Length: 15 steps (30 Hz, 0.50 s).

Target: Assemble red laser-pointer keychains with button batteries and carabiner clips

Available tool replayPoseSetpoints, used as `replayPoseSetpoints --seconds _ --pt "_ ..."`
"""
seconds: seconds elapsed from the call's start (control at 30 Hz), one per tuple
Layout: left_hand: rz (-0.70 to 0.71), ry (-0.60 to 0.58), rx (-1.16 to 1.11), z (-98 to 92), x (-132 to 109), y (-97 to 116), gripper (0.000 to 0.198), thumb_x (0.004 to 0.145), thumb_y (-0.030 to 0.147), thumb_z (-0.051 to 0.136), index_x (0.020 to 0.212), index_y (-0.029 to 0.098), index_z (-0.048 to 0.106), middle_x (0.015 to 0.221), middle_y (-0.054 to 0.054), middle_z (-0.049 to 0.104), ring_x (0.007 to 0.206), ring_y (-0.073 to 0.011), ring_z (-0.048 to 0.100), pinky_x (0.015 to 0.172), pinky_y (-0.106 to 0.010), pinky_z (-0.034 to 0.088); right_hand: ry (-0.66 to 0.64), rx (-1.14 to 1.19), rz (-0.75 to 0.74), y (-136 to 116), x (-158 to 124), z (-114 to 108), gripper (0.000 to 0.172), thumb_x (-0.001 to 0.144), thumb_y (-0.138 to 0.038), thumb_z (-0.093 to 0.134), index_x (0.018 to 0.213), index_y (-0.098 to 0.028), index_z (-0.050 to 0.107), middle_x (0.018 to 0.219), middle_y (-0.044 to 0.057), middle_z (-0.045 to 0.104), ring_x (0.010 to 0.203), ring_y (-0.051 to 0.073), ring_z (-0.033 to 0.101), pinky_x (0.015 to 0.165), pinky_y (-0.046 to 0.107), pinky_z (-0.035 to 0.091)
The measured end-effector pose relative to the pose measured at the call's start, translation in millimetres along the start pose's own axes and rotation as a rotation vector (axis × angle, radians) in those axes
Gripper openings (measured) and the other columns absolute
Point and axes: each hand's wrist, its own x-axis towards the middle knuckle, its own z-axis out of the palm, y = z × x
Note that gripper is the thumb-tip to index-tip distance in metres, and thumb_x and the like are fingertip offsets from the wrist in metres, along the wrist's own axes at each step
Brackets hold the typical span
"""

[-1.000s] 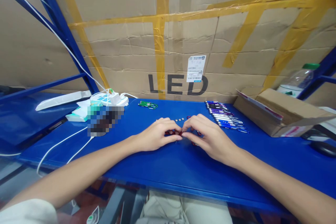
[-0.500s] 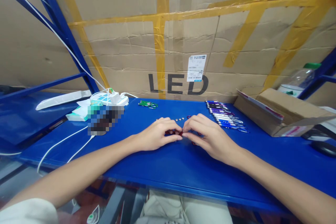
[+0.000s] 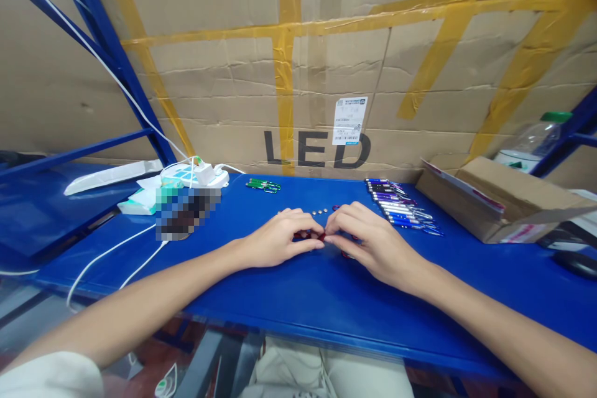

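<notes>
My left hand (image 3: 282, 239) is closed in a pinch around a small red keychain flashlight (image 3: 305, 235), mostly covered by the fingers. Against its right end, the thumb and fingertips of my right hand (image 3: 361, 233) close on the red piece. Other red and metallic bits show beneath my right hand, too hidden to make out. Just behind the fingertips, several small silver discs like button cells (image 3: 319, 212) lie in a short row on the blue table (image 3: 280, 298).
Keychain flashlights with carabiner clips (image 3: 401, 206) lie lined up at right, beside an open cardboard box (image 3: 494, 199). Green ones (image 3: 263, 185) lie at the back. At left are a power strip (image 3: 212, 177), cables and a pixelated object (image 3: 186, 214). A large carton (image 3: 224, 87) stands behind.
</notes>
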Motion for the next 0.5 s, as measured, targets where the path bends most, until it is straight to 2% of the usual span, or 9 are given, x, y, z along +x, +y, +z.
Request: replayPoseSetpoints --seconds 0.3,0.5 --pt "-0.003 -0.012 0.005 0.7 -0.5 -1.5 0.026 0.112 0.044 0.060 0.116 0.022 0.073 0.108 -0.004 0.076 0.099 -0.0204 0.063 0.091 -0.035 0.041 -0.015 0.008 0.017 -0.2 -0.3 -0.7 0.012 0.113 -0.025 0.054 0.104 -0.024 0.062 0.098 0.006 0.068 0.092 0.024 0.058 0.085 0.038 0.047" --pt "-0.004 -0.022 0.016 -0.2 -0.7 -0.7 0.030 0.112 0.047 0.058 0.116 0.022 0.074 0.108 -0.004 0.077 0.098 -0.0207 0.064 0.091 -0.035 0.041 -0.012 -0.001 0.025 -0.6 -0.2 -0.6 0.013 0.113 -0.026 0.054 0.103 -0.025 0.063 0.099 0.006 0.069 0.093 0.024 0.058 0.085 0.038 0.048"
